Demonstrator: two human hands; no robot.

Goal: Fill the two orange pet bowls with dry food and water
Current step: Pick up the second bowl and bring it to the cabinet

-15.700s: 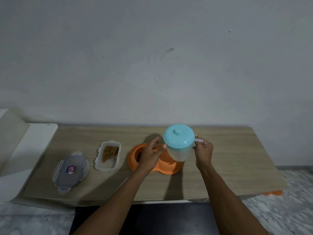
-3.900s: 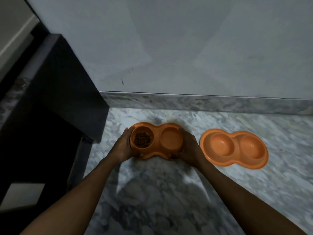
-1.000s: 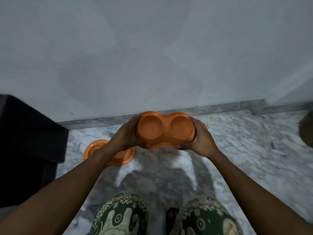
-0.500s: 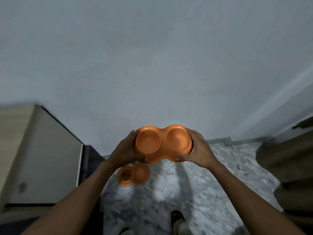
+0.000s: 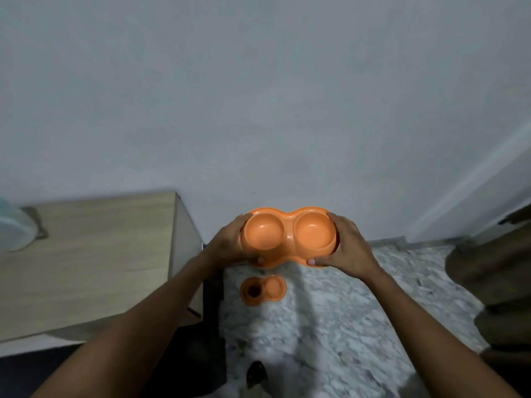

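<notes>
A pale grey wall (image 5: 258, 96) fills the far half of the view. Below it, a grey marbled floor (image 5: 344, 326) spreads across the near right. A light wooden table (image 5: 86, 254) takes up the left, and a blurred pale container (image 5: 14, 231) stands at its far left edge. A dark brown shape (image 5: 494, 277), too blurred to identify, sits at the right edge.

In the middle, an orange double bowl (image 5: 287, 235) is held in the air above the floor, just right of the table's corner. Both its cups show plain orange insides. The left hand (image 5: 230, 244) grips its left end and the right hand (image 5: 349, 245) its right end, with fingers (image 5: 311, 262) curled round the rim on both sides.

A second orange double bowl (image 5: 263, 289) lies on the floor below, with dark dry food (image 5: 253, 290) in its left cup.
</notes>
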